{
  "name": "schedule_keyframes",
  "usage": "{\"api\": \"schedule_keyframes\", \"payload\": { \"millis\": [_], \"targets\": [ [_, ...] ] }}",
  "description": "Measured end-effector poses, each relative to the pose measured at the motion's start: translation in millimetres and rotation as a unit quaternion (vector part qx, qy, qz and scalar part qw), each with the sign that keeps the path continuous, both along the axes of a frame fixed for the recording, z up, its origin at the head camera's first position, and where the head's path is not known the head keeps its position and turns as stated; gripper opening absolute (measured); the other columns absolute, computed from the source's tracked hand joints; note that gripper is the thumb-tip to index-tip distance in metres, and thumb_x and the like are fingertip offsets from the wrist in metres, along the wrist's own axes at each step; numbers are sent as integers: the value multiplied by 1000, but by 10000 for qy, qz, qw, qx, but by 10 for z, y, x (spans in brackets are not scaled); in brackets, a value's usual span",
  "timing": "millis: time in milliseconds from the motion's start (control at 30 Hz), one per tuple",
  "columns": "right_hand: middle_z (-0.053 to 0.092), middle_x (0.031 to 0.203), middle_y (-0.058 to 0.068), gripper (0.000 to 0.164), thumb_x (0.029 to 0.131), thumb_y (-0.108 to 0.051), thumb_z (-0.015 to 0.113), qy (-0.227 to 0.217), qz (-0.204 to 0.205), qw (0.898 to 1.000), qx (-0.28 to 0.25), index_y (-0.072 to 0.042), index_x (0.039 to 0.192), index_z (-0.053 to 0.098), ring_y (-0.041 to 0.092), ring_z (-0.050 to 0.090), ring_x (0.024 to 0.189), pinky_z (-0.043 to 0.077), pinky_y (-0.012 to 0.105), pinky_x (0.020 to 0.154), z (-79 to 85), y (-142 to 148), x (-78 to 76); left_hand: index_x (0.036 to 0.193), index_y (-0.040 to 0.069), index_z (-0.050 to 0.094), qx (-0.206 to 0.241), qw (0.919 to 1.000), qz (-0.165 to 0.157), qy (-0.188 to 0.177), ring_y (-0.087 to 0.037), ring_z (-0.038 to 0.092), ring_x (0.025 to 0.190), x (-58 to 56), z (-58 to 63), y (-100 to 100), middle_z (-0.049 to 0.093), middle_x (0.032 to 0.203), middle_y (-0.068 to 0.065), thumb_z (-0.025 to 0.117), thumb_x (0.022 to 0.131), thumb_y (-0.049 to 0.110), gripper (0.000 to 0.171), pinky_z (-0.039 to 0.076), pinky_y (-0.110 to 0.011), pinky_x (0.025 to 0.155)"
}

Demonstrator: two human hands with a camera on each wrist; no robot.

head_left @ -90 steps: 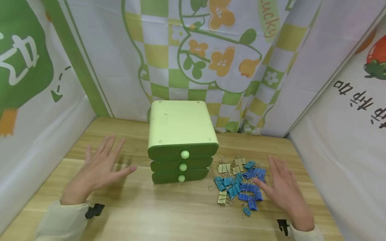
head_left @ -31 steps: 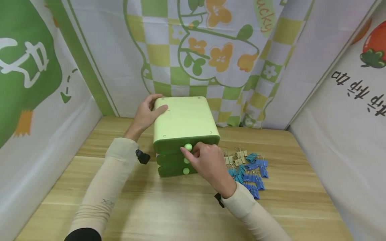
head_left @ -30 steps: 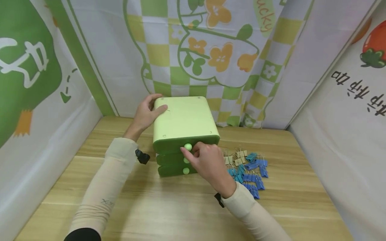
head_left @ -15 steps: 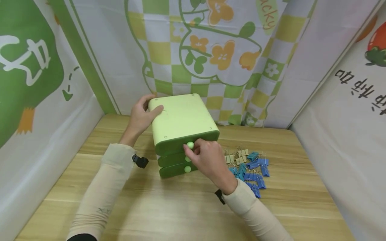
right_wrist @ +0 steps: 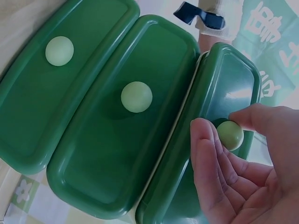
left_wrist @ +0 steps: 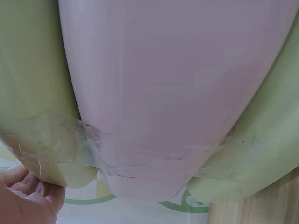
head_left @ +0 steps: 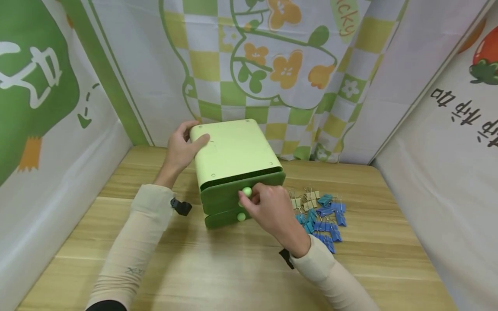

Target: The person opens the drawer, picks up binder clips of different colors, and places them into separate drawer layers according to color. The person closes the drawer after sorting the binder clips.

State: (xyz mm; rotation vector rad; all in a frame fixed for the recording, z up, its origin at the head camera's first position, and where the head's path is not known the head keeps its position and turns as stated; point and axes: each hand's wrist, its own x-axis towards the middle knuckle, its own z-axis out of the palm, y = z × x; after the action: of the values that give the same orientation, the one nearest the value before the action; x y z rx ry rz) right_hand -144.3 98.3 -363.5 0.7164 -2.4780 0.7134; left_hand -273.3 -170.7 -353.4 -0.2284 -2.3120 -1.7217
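A small drawer cabinet (head_left: 233, 149) with a pale green top and three dark green drawers stands on the table, slightly turned. My left hand (head_left: 180, 147) grips its rear left top edge, thumb on top. In the left wrist view, that hand's curled fingers (left_wrist: 44, 189) hold the rear edge beside a pink panel (left_wrist: 154, 84) crossed by clear tape. My right hand (head_left: 272, 211) pinches the round light green knob (right_wrist: 230, 135) of the top drawer (head_left: 221, 196). That drawer is out a little, with a dark gap above its front. The lower two drawers look closed.
A pile of blue, teal and pale yellow binder clips (head_left: 320, 220) lies to the right of the cabinet, partly hidden behind my right hand. A patterned curtain (head_left: 264, 77) hangs behind the wooden table (head_left: 218, 268).
Both hands have come from spread over the table to the cabinet, the left onto its rear corner, the right onto the top knob. The cabinet has turned slightly, and the top drawer has slid out a little.
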Motion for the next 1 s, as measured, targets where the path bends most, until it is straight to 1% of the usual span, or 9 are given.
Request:
{"api": "schedule_keyframes", "payload": {
  "millis": [167, 300, 433, 667, 900, 1000],
  "targets": [
    [65, 57, -7, 33, 97, -28, 75, 0, -50, 9999, 158, -12, 69, 70, -2, 43, 45, 38, 15, 46, 13, 54, 90, 155, 6, 46, 36, 10000, -25, 14, -32, 52, 145, -12, 0, 11, 51, 157, -16, 72, 99, 39, 70, 49, -50, 115],
    [63, 57, -9, 33, 98, -29, 74, -50, -93, 9997, 233, -14, 69, 69, -2, 43, 47, 37, 16, 48, 9, 95, 161, 155, 4, 46, 96, 9999, -57, 66, -32, 53, 143, -19, -7, 24, 52, 156, -17, 72, 99, 37, 70, 49, -49, 115],
    [61, 58, -11, 32, 97, -29, 75, -87, -98, 9997, 197, -16, 69, 68, -2, 44, 47, 37, 15, 47, 6, 125, 231, 155, 3, 46, 159, 9998, -72, 75, -31, 52, 143, -20, -16, 27, 51, 156, -17, 72, 99, 36, 69, 48, -49, 117],
    [64, 59, -11, 30, 95, -29, 78, -26, -63, 9999, 157, -15, 69, 69, -2, 50, 49, 41, 13, 49, -1, 156, 325, 155, 6, 47, 171, 9998, -28, 56, -31, 50, 146, -16, -8, 7, 51, 157, -16, 73, 99, 36, 69, 44, -49, 120],
    [64, 60, -12, 28, 93, -28, 79, 3, -70, 9999, 109, -15, 70, 70, -3, 53, 51, 43, 12, 51, -19, 190, 425, 156, 6, 45, 152, 9999, -64, -18, -33, 50, 146, -15, -8, 3, 49, 158, -17, 72, 99, 36, 70, 46, -49, 118],
    [64, 60, -12, 27, 93, -27, 79, 72, -54, 9999, 127, -15, 70, 70, -3, 53, 52, 43, 11, 52, -30, 197, 452, 156, 6, 45, 200, 9998, -64, -62, -32, 50, 145, -5, 0, 2, 49, 158, -17, 72, 99, 36, 70, 48, -47, 116]
  ]
}}
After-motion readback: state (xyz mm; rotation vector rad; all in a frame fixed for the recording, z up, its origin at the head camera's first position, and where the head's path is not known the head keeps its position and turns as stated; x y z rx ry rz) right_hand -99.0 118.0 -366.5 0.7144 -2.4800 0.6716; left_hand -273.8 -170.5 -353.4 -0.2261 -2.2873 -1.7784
